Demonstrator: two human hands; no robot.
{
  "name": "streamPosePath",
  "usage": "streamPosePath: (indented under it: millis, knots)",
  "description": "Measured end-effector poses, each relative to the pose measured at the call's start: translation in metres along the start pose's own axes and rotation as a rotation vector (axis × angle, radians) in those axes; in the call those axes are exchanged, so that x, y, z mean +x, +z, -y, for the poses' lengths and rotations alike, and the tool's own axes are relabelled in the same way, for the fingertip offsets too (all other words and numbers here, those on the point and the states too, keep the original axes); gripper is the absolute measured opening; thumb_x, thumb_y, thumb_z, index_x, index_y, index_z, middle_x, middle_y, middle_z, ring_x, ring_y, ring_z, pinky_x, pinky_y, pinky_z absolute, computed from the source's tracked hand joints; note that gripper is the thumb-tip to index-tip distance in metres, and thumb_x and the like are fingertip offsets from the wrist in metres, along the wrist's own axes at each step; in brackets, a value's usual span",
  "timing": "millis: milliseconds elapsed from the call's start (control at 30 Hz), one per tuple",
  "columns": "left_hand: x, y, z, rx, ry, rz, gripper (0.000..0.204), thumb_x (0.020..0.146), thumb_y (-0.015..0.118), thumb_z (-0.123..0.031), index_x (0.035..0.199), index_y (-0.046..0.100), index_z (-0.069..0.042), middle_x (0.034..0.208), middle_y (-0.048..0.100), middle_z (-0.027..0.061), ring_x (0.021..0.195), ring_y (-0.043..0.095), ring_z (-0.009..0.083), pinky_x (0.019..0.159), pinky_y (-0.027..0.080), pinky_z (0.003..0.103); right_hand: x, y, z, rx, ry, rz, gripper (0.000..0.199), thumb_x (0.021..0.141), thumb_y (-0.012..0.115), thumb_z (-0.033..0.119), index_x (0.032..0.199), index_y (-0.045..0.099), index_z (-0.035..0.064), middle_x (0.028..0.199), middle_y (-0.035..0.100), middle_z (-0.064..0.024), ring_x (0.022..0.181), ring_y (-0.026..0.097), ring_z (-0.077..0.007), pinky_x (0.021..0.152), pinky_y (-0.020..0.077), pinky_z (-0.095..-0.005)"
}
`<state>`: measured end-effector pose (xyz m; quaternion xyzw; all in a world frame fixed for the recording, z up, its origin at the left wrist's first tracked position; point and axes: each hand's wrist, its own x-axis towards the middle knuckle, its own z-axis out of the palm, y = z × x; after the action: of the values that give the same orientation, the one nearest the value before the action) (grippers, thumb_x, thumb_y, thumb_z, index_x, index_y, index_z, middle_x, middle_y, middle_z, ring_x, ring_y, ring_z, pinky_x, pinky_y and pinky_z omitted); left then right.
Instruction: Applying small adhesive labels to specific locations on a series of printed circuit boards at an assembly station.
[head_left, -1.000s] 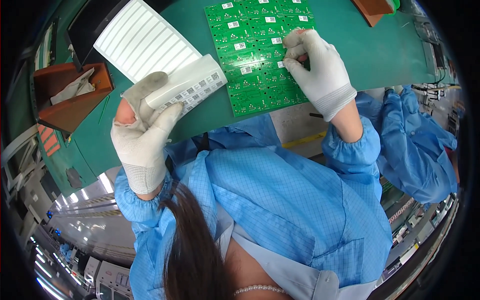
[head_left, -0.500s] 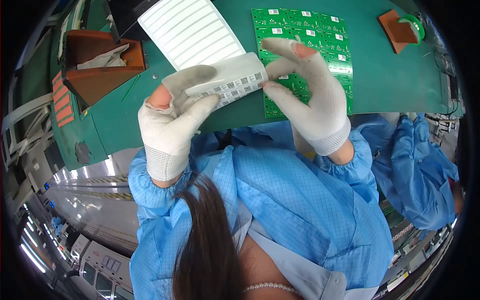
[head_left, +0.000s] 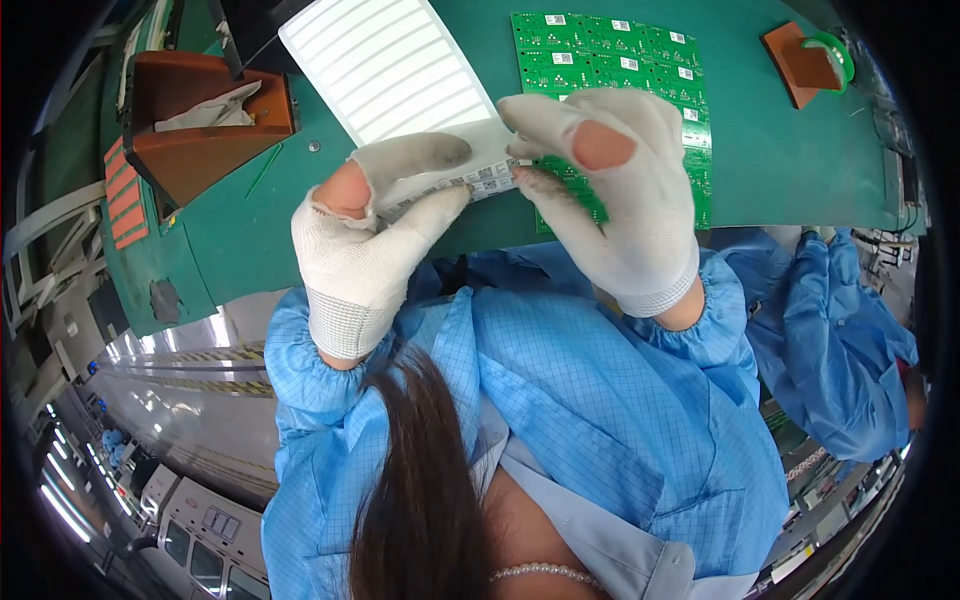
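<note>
In the head view, the left hand (head_left: 375, 235), in a white knitted glove with cut-off fingertips, grips a small white sheet of printed labels (head_left: 455, 175) between thumb and forefinger, closed tight on its left part. The right hand (head_left: 610, 185), gloved the same way, pinches the sheet's right end with its thumb and first fingers, the other fingers curled loosely above. The sheet is held up in the air between the two hands, above the near edge of the green work table (head_left: 790, 160).

Behind the right hand, a green rectangular panel of printed circuit boards (head_left: 610, 50) lies flat on the table, several of its boards bearing small white labels. To its left lies a larger white sheet with rows of blank strips (head_left: 385, 65). A brown open box holding a pale cloth (head_left: 200, 110) stands at the table's left. At the far right sits a small brown tray with a green ring (head_left: 805, 60). The person wears a light-blue checked smock (head_left: 580, 400).
</note>
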<state>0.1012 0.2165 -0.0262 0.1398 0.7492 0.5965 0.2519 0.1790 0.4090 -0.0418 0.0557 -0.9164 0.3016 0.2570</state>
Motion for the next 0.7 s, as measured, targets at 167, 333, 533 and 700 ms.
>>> streamPosePath:
  millis: [167, 333, 533, 700]
  knots:
    - [-0.002, 0.005, -0.001, -0.030, 0.004, -0.018, 0.028, 0.081, 0.073, 0.000, 0.109, 0.069, 0.002, 0.102, 0.072, 0.0106, 0.092, 0.068, 0.0150, 0.082, 0.054, 0.026, -0.003, 0.000, 0.001, 0.000, -0.021, -0.021, 0.043, 0.075, 0.073, 0.002, 0.116, 0.063, 0.0083, 0.092, 0.067, 0.0000, 0.095, 0.058, -0.0233, 0.090, 0.0397, -0.0371]
    - [0.002, 0.007, -0.001, -0.068, 0.030, -0.021, 0.032, 0.080, 0.073, 0.002, 0.111, 0.067, 0.004, 0.102, 0.071, 0.0104, 0.093, 0.066, 0.0151, 0.084, 0.052, 0.026, -0.015, -0.007, -0.005, 0.684, 0.326, -0.095, 0.049, 0.079, 0.065, -0.006, 0.125, 0.049, -0.0046, 0.090, 0.066, -0.0070, 0.091, 0.060, -0.0191, 0.094, 0.0396, -0.0346]
    - [0.001, 0.003, 0.005, -0.064, -0.030, -0.110, 0.036, 0.079, 0.073, 0.000, 0.114, 0.065, 0.004, 0.102, 0.069, 0.0117, 0.091, 0.065, 0.0161, 0.083, 0.051, 0.026, -0.057, -0.089, -0.090, 0.348, 0.697, -0.022, 0.040, 0.088, 0.061, 0.001, 0.125, 0.049, -0.0057, 0.092, 0.063, -0.0046, 0.092, 0.057, -0.0109, 0.086, 0.0444, -0.0260]
    - [0.004, 0.004, 0.005, -0.049, -0.065, -0.076, 0.038, 0.079, 0.072, 0.001, 0.116, 0.062, 0.004, 0.107, 0.067, 0.0130, 0.098, 0.064, 0.0188, 0.090, 0.049, 0.029, -0.075, -0.089, -0.104, 0.282, 0.675, 0.132, 0.039, 0.089, 0.060, 0.001, 0.126, 0.050, -0.0028, 0.090, 0.063, -0.0027, 0.087, 0.059, -0.0108, 0.085, 0.0455, -0.0249]
